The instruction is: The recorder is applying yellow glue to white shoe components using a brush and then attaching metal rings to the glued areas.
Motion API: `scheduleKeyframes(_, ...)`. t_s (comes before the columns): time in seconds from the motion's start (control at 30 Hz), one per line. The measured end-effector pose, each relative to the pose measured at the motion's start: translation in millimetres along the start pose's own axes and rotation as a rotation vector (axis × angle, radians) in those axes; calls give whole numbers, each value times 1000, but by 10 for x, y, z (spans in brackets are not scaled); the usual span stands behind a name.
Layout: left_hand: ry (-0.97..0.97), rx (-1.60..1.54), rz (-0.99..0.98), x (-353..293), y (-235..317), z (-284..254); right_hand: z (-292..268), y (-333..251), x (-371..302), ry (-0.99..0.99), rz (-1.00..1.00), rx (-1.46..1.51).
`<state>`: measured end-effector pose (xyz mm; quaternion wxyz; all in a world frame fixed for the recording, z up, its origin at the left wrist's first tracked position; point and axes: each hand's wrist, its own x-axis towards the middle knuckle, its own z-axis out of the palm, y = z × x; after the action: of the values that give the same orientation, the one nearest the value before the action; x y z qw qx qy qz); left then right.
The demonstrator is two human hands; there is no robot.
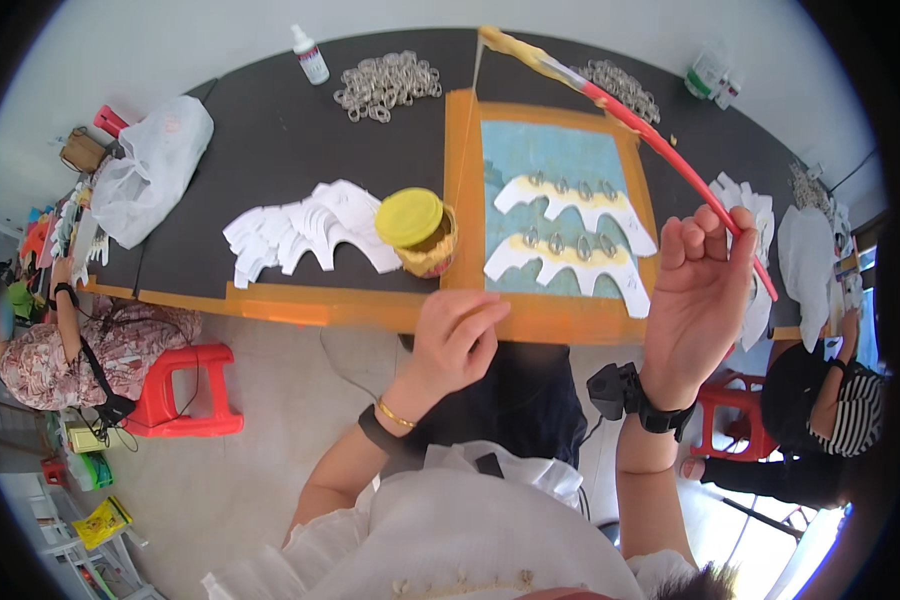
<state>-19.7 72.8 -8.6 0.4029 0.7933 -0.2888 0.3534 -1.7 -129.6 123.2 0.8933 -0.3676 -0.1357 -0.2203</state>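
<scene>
My right hand [705, 280] is raised over the table's right side, gripping a long red brush [660, 145]. The brush's far end is coated in yellowish glue, and a thin strand hangs from it toward the glue jar [435, 258]. A yellow lid [410, 217] sits on top of the jar. My left hand [455, 335] is at the table's front edge, fingers curled, with nothing visible in them. On a blue-green board [545, 150] lie two white arched cutouts [570, 270], each with a yellowish glue band and several metal rings along it.
A pile of white cutouts [305, 235] lies left of the jar. Metal ring heaps [385, 85] and a white bottle [310, 58] stand farther back. A white plastic bag [155, 170] is at the left. People sit on both sides, near red stools [190, 390].
</scene>
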Motion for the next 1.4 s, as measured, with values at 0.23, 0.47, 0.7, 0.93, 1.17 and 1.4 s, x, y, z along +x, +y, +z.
scheduleKeyframes(0.23, -1, -20, -32, -59, 121, -28, 274, -104, 37, -147, -100, -11)
scheduleKeyframes(0.47, -23, 31, 3, 83, 61, -21, 83, -157, 59, -15, -149, -29)
scheduleKeyframes(0.7, -308, 210, -77, 168, -94, 73, -454, -28, -248, -158, -357, -889)
scheduleKeyframes(0.93, -398, 238, -126, 112, -34, 120, -640, 118, -544, -234, -215, -1080)
scheduleKeyframes(1.17, -388, 232, -154, 109, -14, 105, -652, 266, -509, -296, -123, -1049)
scheduleKeyframes(1.4, -376, 214, -150, 163, -9, 110, -641, 156, -482, -240, -167, -1038)
